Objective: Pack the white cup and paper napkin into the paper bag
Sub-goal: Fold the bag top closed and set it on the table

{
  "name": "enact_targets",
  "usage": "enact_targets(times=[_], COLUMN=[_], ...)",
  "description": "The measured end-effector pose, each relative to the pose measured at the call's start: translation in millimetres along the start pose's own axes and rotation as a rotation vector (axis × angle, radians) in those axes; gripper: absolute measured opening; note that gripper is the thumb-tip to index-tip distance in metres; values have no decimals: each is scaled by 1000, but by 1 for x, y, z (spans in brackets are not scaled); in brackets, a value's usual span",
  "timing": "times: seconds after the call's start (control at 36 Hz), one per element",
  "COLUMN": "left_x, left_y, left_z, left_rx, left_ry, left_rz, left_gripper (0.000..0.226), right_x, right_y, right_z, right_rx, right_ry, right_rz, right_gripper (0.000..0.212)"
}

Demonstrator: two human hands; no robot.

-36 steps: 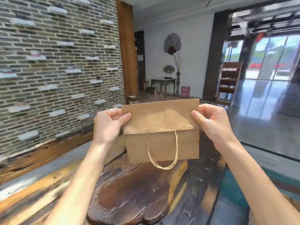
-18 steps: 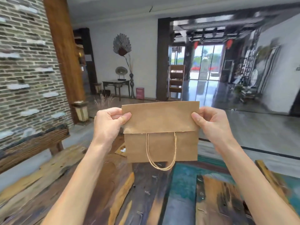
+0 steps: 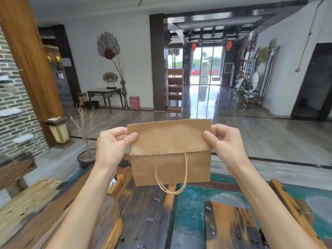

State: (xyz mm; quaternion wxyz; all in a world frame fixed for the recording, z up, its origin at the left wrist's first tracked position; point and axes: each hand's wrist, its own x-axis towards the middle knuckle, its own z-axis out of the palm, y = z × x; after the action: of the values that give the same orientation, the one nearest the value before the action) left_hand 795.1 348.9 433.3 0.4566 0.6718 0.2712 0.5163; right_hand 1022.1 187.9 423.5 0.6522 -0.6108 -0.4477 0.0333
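The paper bag (image 3: 170,155) is held up flat in the air above the surface (image 3: 147,218), still folded — its top part is creased forward over the front, so what it holds cannot be told; it is plain brown kraft, lightly wrinkled, with a pale twisted handle (image 3: 171,174) hanging in a loop from under the fold and dipping below the bottom edge; the left hand (image 3: 115,146) pinches the folded flap's left edge, thumb on the front and fingers curled behind; the right hand (image 3: 224,142) pinches the right edge the same way — both grips are closed on the bag; the surface is dark planks with teal and orange patches.
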Motion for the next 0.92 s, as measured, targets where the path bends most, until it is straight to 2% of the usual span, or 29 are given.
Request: enact_targets(times=[0.33,0.56,0.67,0.83,0.92], left_x=[159,234,265,317,343], left_y=[-93,-144,-158,-185,-202], left_z=[71,105,118,141,149], left_rx=[0,18,34,92,115], left_ry=[-18,-40,-23,40,69], left_rz=[17,-29,-36,-23,-18], left_gripper=[8,14,6,24,13], right_x=[153,236,273,339,377], right_y=[109,168,188,230,253], right_z=[34,53,57,70,83], right_rx=[-102,-113,-91,-77,-63], right_ry=[-18,-59,-73,-121,-196], right_rz=[44,91,75,48,33], right_gripper=[17,17,14,11,11])
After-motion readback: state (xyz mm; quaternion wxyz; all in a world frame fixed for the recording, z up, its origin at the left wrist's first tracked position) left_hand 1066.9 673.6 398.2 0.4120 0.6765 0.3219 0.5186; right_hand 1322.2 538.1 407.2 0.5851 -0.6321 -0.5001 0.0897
